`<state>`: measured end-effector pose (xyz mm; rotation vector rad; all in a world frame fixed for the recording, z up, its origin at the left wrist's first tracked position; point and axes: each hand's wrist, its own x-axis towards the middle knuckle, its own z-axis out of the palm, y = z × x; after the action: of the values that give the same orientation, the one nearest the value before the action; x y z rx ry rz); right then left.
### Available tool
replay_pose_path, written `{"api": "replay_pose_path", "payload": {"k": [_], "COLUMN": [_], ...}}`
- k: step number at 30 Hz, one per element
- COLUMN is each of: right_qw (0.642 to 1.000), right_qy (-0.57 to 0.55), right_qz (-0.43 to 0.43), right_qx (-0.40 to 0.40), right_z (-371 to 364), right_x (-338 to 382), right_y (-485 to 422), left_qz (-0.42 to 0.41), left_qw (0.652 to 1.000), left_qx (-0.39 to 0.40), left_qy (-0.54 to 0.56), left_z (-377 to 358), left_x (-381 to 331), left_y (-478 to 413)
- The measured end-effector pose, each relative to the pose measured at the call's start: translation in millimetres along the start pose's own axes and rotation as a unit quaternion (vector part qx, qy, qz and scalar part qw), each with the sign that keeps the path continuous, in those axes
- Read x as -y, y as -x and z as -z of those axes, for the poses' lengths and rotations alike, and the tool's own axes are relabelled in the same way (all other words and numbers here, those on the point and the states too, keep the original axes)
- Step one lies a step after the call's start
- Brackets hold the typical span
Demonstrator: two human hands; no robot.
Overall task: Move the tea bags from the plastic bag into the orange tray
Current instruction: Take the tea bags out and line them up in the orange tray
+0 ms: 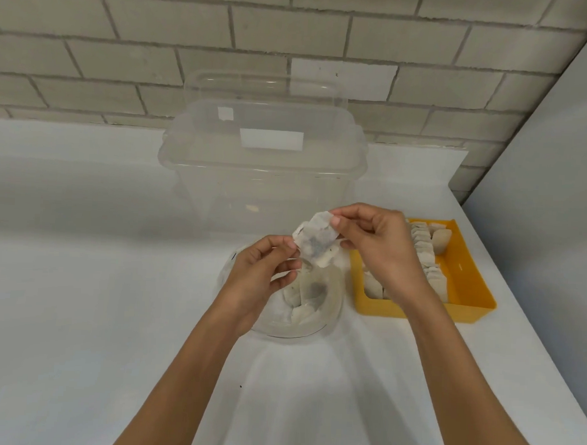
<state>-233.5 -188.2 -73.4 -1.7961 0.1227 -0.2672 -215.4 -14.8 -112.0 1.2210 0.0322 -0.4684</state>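
While both hands (317,253) pinch papery tea bags (314,243) (perhaps two)

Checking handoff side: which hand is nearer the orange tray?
Right. The right hand overlaps the orange tray's left edge in view, pinching a tea bag. The left hand is farther left, over the plastic bag, also pinching it.

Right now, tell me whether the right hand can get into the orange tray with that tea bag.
Probably yes. The right hand already hangs over the orange tray, pinching the tea bag with the left hand. Nothing lies between them, and bare tray floor shows along its right side.
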Motion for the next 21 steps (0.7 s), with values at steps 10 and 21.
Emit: {"api": "replay_pose_path", "payload": {"k": [10,21], "right_qw": [0.994,0.968], "right_qy": [0.094,0.208], "right_qz": [0.061,0.122], "right_qx": [0.017,0.069], "right_z": [4.3,33.2], "right_x": [28.4,50.2], "right_y": [-14.6,-20.4], "left_qz": [0.081,0.050], "left_qw": [0.967,0.992], "left_qx": [0.063,0.049], "left_qy": [0.234,0.104], "left_z": [-19.0,-21.7], "left_x": [-17.4,-15.3], "left_y": [-4.2,-8.0]}}
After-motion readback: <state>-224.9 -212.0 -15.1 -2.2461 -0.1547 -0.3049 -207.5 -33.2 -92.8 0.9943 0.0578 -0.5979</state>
